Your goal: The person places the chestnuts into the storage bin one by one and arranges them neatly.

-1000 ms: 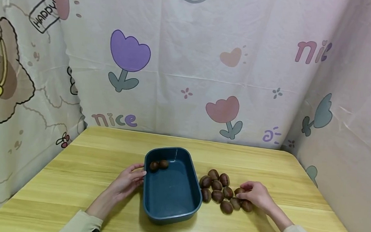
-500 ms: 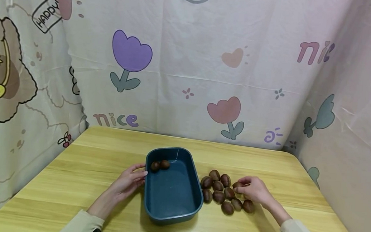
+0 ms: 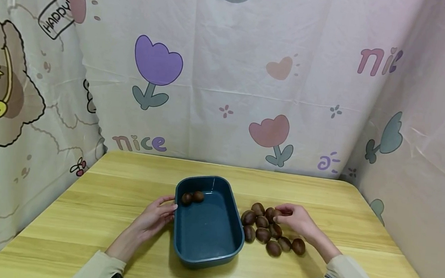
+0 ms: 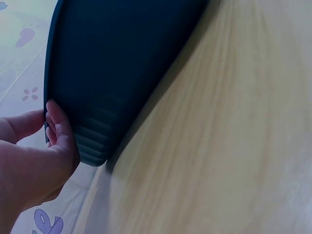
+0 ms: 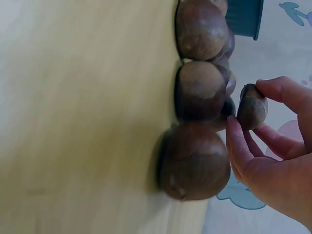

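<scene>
My right hand [image 3: 297,218] pinches a chestnut [image 5: 253,107] between thumb and fingertips, raised beside the other chestnuts at the cluster's back right. Below and to the left of it lie several brown chestnuts [image 3: 263,235] in a loose group on the table. My left hand [image 3: 154,218] holds the left side of a dark blue rectangular tub [image 3: 206,264]; in the left wrist view its thumb and fingertips meet at the rim. Inside the tub two chestnuts [image 3: 192,197] sit together in the back left corner.
The light wooden table [image 3: 134,176] ends at a patterned cloth backdrop [image 3: 215,125], which also rises on both sides. The chestnut group lies close along the tub's right wall. A single chestnut [image 3: 298,246] lies at the group's right end.
From the right of the group, my right hand has lifted a chestnut and carried it left and toward the back. My left hand and the tub stay in place.
</scene>
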A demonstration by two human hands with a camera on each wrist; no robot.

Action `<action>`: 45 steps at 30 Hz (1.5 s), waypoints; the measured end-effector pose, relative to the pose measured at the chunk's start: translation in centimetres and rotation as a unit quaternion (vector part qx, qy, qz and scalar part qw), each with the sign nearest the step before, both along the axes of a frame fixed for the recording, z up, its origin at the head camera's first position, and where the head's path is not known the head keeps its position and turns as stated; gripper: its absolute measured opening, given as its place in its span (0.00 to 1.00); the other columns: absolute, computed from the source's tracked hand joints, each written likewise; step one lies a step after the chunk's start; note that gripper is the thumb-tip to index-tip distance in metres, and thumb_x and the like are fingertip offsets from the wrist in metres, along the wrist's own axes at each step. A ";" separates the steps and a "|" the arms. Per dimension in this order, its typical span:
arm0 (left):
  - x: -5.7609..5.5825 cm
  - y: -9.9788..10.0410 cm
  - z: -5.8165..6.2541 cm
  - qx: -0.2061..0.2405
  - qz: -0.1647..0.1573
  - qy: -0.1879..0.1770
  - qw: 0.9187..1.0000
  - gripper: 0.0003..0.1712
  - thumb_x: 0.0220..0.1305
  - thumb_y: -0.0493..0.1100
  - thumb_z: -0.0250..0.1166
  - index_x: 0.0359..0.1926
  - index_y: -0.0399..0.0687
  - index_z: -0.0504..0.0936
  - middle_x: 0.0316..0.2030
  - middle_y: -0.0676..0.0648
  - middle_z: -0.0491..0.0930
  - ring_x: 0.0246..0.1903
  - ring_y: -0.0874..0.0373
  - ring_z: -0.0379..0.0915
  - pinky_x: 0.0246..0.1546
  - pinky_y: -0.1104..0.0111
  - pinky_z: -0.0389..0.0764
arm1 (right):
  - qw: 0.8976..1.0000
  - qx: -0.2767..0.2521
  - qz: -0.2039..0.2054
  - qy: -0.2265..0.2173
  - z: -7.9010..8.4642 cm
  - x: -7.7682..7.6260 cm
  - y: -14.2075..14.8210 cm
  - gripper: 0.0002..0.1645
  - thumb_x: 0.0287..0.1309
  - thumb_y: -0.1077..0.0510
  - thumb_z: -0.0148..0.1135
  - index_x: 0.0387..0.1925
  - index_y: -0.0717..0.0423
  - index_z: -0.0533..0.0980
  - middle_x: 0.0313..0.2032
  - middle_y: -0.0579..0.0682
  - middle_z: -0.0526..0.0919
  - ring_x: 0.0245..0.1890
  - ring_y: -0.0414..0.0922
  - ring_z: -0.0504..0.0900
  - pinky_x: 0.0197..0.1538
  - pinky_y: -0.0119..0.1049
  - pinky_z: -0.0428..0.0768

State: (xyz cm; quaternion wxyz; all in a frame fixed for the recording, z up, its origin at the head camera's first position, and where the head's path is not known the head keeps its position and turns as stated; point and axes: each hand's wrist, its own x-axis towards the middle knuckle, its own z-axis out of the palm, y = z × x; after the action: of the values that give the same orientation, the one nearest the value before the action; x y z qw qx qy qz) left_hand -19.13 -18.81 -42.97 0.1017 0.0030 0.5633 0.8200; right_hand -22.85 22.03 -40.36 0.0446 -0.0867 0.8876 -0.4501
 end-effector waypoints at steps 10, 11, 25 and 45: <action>-0.1 0.1 0.0 0.006 0.003 -0.003 1.000 0.21 0.70 0.30 0.50 0.61 0.33 0.56 0.35 0.50 0.77 0.35 0.62 0.74 0.39 0.72 0.74 | 1.000 -0.024 -0.020 -0.004 0.2 -0.7 -1.5 0.23 0.52 0.61 0.68 0.50 0.70 0.77 0.42 0.56 0.83 0.44 0.51 0.80 0.48 0.43 0.77; -0.1 0.1 -0.1 0.005 0.004 -0.003 1.000 0.21 0.70 0.30 0.50 0.61 0.33 0.56 0.35 0.50 0.77 0.35 0.62 0.74 0.39 0.72 0.75 | 1.000 -0.022 -0.022 -0.002 0.2 -0.8 -1.7 0.23 0.53 0.61 0.68 0.49 0.70 0.77 0.43 0.56 0.83 0.45 0.51 0.80 0.48 0.43 0.77; 0.1 0.0 -0.1 -0.002 0.013 -0.006 1.000 0.19 0.70 0.29 0.50 0.59 0.34 0.58 0.35 0.50 0.77 0.36 0.61 0.74 0.39 0.72 0.74 | 0.999 -0.048 -0.016 -0.011 1.0 -1.9 -5.2 0.20 0.58 0.55 0.66 0.47 0.65 0.79 0.43 0.54 0.83 0.44 0.49 0.77 0.51 0.47 0.75; -0.1 0.0 0.1 0.004 0.009 -0.012 1.000 0.18 0.70 0.29 0.50 0.58 0.36 0.59 0.35 0.51 0.78 0.35 0.62 0.75 0.38 0.72 0.74 | 0.998 -0.049 0.025 0.012 4.4 -4.5 -11.2 0.18 0.55 0.58 0.69 0.46 0.63 0.80 0.40 0.52 0.83 0.42 0.47 0.80 0.51 0.47 0.76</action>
State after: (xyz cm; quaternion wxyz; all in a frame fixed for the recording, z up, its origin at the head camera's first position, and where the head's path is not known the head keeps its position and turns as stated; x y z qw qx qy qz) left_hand -19.20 -18.85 -42.90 0.1005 -0.0113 0.5588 0.8231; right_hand -27.35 10.81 -35.99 0.0409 -0.1160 0.8625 -0.4909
